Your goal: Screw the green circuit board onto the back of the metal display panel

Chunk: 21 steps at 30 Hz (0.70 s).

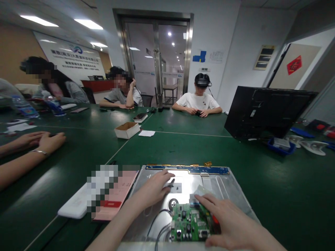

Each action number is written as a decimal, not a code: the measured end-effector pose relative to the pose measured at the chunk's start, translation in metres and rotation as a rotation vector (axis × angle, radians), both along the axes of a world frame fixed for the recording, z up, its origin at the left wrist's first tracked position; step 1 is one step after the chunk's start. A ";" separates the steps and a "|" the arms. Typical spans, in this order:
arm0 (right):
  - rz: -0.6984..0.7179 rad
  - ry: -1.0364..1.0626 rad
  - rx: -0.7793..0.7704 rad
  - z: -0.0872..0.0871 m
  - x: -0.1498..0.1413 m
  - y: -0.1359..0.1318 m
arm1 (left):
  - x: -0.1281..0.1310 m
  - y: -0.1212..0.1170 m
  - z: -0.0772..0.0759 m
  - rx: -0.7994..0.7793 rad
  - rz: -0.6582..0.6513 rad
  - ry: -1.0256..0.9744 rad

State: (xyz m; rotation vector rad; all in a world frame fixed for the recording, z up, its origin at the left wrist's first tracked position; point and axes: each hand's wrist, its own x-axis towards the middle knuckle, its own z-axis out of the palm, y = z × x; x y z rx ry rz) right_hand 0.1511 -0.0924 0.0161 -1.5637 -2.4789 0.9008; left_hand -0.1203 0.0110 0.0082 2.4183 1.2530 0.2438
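A silvery metal-backed display panel (237,198) lies in front of me, with a narrow blue circuit strip (183,169) along its far edge. Over its left middle, my left hand (154,186) has its thumb and fingers apart. A thin dark piece (172,182) shows between them; I cannot tell whether it is held. My right hand (225,218) grips the right side of a green circuit board (184,223), fingers at its far edge and thumb at the near corner. A flat ribbon cable (206,181) runs from the strip toward the board. Part of the board is hidden under this hand.
Left of the panel lie a pink-screened phone (117,195) and a white slab-like device (75,202). A white open box (127,130) stands farther back. At right are a large black monitor (261,113) and a blue tray (281,148). A co-worker's hands (49,141) rest at left; others sit opposite.
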 end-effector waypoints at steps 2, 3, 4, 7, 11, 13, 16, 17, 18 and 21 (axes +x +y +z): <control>0.008 0.003 0.003 0.000 0.000 -0.001 | 0.002 0.001 0.000 -0.002 -0.002 0.002; 0.011 0.008 0.004 0.000 0.000 -0.002 | 0.003 0.001 0.000 -0.002 -0.001 0.005; 0.013 0.013 0.004 -0.001 0.001 -0.003 | 0.004 0.002 0.001 0.000 0.000 0.009; -0.003 0.021 0.016 -0.002 0.000 -0.004 | 0.007 0.002 0.001 0.020 0.011 0.013; 0.004 0.035 0.055 -0.003 -0.001 -0.006 | 0.005 0.002 -0.001 0.043 0.021 0.005; 0.023 0.031 0.065 -0.003 -0.001 -0.006 | 0.001 -0.002 -0.001 0.044 0.020 0.010; 0.044 0.012 0.077 -0.002 0.000 -0.008 | -0.008 -0.013 0.002 0.037 0.021 0.011; 0.044 0.007 0.086 -0.002 0.000 -0.008 | -0.011 -0.018 0.003 0.031 0.016 -0.005; 0.041 0.005 0.095 -0.002 0.000 -0.009 | -0.013 -0.024 0.004 0.021 0.006 -0.030; 0.029 0.006 0.128 -0.002 -0.001 -0.010 | -0.021 -0.041 0.009 -0.030 -0.012 -0.067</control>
